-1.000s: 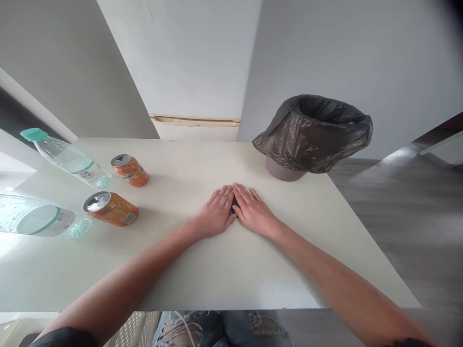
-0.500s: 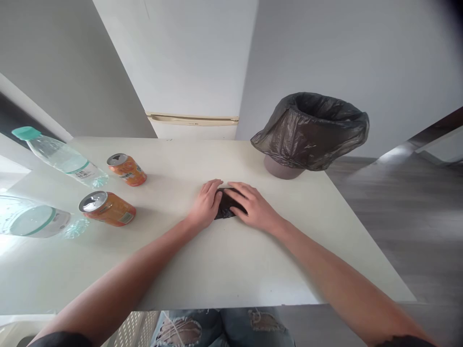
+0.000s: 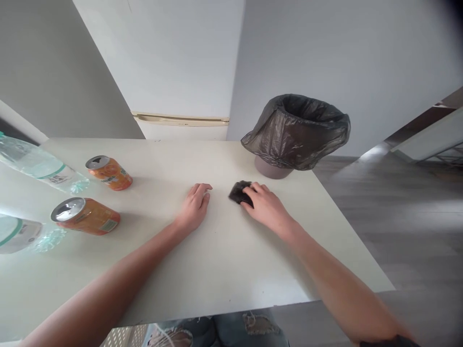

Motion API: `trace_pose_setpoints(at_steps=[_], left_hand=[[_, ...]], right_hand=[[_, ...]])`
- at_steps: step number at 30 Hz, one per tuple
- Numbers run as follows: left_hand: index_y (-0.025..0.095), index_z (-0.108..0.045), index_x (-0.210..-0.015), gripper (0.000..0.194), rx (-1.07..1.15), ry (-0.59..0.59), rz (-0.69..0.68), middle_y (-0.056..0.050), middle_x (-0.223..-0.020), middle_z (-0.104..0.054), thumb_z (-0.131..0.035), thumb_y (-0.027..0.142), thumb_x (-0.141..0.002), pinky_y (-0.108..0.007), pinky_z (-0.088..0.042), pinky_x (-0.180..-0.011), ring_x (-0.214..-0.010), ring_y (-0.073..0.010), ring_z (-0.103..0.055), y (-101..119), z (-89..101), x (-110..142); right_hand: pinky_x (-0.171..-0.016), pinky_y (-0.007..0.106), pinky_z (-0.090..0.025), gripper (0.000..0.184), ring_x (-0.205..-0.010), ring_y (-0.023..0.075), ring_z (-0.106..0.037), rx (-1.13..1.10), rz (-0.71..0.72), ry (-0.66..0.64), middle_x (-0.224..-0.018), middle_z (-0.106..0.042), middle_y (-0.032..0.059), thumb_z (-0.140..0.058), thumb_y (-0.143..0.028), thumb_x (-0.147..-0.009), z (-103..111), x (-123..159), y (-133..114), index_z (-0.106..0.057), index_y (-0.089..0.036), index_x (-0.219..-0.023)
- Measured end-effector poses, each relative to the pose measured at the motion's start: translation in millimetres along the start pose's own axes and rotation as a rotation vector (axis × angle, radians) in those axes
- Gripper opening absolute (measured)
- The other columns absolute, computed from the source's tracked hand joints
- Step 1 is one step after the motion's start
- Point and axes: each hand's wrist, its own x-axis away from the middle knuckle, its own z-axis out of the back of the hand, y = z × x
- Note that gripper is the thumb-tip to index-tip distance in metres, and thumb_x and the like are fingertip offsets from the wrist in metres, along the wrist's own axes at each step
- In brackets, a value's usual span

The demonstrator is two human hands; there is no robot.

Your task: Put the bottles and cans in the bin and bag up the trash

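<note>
Gripped in my right hand [image 3: 266, 203] is a small folded piece of black plastic, like a folded bin bag [image 3: 239, 193], near the middle of the white table [image 3: 213, 260]. Its left part sticks out past my fingertips and is a little blurred. To its left, my left hand [image 3: 195, 205] rests on the tabletop, fingers loosely bent and apart, holding nothing. Beyond my right hand stands a bin [image 3: 274, 167] lined with a black bag [image 3: 296, 132], whose edge hangs over the outside.
On the left stand two orange drink cans [image 3: 110, 172] [image 3: 87, 215], both with opened tops. Clear plastic bottles [image 3: 39, 166] [image 3: 21, 233] with green bands are at the far left, partly cut off. Behind the table is a white fridge [image 3: 181, 96].
My right hand has drawn the folded black plastic to the right, away from my left hand. My left hand has let go of it. The view has shifted slightly right.
</note>
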Motion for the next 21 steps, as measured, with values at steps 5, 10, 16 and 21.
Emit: trace_pose_setpoints(at_steps=[5, 10, 16, 21], left_hand=[[0.024, -0.055, -0.126, 0.026, -0.052, -0.012, -0.023, -0.009, -0.128, -0.065, -0.041, 0.029, -0.105, -0.045, -0.049, -0.106, -0.123, -0.0260, -0.061, -2.6, -3.0, -0.9], [0.024, -0.054, -0.126, 0.025, -0.075, -0.018, -0.017, -0.010, -0.128, -0.065, -0.044, 0.029, -0.104, -0.046, -0.049, -0.107, -0.124, -0.0264, -0.061, -2.0, -3.0, -1.3], [0.024, -0.053, -0.126, 0.024, -0.086, -0.035, -0.009, -0.010, -0.130, -0.063, -0.046, 0.030, -0.103, -0.047, -0.048, -0.107, -0.125, -0.0277, -0.059, -1.7, -2.7, -0.8], [0.023, -0.053, -0.124, 0.025, -0.112, -0.010, -0.048, -0.011, -0.125, -0.064, -0.049, 0.025, -0.100, -0.048, -0.048, -0.106, -0.120, -0.0282, -0.061, -3.2, -6.8, -3.0]], right_hand=[[-0.078, 0.050, -0.057, 0.043, -0.097, 0.0372, -0.069, 0.099, -0.360, -0.161, -0.119, -0.061, 0.0213, -0.048, -0.045, -0.102, 16.1, 11.3, 27.4, -0.061, -0.016, -0.131], [-0.086, 0.054, -0.057, 0.051, -0.122, 0.0447, -0.056, 0.095, -0.390, -0.173, -0.128, -0.056, 0.0246, -0.054, -0.051, -0.097, 19.7, 3.5, 54.4, -0.059, -0.015, -0.133], [-0.101, 0.046, -0.054, 0.038, -0.131, 0.0349, -0.050, -0.048, -0.017, -0.133, -0.146, -0.052, 0.0117, -0.050, -0.038, -0.099, 22.2, -3.9, 55.3, -0.060, -0.028, -0.134], [-0.079, 0.038, -0.055, 0.017, -0.096, 0.0269, -0.067, 0.047, -0.173, -0.270, -0.109, -0.063, 0.0102, -0.056, -0.036, -0.093, 25.1, 3.9, 78.5, -0.067, -0.024, -0.099]])
